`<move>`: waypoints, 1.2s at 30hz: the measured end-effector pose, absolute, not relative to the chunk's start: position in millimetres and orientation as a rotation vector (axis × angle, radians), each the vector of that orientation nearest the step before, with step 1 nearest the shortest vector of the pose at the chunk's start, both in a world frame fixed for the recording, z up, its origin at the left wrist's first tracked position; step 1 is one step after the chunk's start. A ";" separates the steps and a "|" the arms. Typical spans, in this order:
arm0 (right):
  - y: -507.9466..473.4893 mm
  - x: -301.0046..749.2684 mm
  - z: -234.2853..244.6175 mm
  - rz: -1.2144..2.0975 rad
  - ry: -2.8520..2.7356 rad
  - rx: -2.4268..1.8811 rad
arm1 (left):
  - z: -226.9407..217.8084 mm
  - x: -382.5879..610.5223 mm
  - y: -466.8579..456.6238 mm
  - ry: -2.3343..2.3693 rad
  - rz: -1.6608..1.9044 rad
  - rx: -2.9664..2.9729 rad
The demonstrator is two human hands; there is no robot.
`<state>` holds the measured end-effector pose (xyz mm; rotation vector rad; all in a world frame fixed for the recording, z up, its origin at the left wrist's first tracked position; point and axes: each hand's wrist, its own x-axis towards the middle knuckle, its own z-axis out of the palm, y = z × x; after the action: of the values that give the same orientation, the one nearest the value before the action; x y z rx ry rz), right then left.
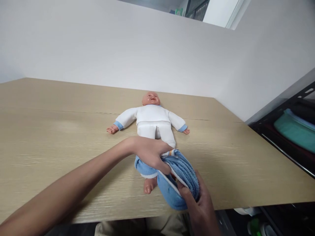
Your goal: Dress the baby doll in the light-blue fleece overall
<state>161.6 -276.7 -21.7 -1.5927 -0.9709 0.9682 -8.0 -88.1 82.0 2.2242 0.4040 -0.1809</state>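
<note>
Overall light: moderately bright, cool, diffuse; lamp not visible
Wall (123, 49): evenly pale, greyer toward 2 o'clock
Opening (219, 13): bright white patch at 1 o'clock
Table (118, 177): soft glare at 9 o'clock, faint shadow at 4
Left forearm (73, 183): dark shadow beneath, wide-angle stretch toward 8 o'clock
Doll's head (151, 98): small glossy highlights
Shelf (265, 126): dim, soft detail at 3 o'clock

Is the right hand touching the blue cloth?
Touching: the head view shows the right hand gripping the edge of the blue cloth.
</note>
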 end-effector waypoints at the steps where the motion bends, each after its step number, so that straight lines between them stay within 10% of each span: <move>1: -276.3 161.3 -21.8 0.967 -0.976 -1.580 | 81.5 -7.1 -89.8 0.413 -0.179 2.240; 23: -267.3 182.7 -39.7 0.447 -1.451 -1.823 | 64.0 9.7 -122.3 0.919 -0.348 2.549; 36: -250.7 183.7 -18.7 0.964 -1.353 -1.744 | 59.7 -4.1 -121.2 0.839 -0.221 2.580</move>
<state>183.7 -250.7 -18.7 -1.7438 -1.3532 0.9639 -4.1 -121.2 59.7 2.5803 0.8394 -0.2206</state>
